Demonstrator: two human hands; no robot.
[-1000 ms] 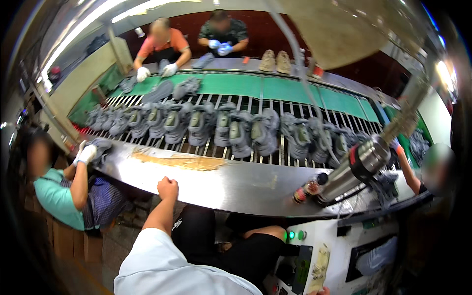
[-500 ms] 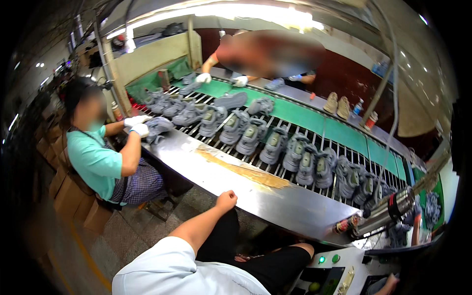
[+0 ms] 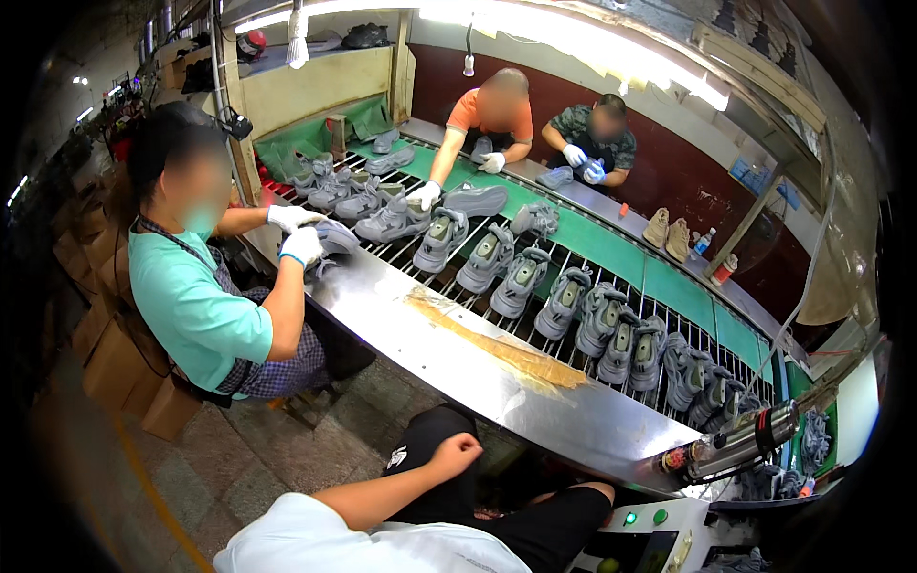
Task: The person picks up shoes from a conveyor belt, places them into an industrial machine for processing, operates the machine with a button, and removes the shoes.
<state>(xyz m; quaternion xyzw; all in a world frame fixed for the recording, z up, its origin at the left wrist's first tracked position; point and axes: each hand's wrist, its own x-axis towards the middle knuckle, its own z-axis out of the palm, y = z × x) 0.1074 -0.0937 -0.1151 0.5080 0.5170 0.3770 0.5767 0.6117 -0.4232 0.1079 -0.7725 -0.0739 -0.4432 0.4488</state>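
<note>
My left grip is clenched, nothing visible in it, and the shoes sit past the counter, rowed from ahead-left to right.

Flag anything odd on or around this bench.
The steel counter carries a ragged tan patch; it looks odd because the bare metal around it is smooth. I can't tell whether it is tape or residue. Farther back, the beige pair stands out from the grey shoes.
</note>
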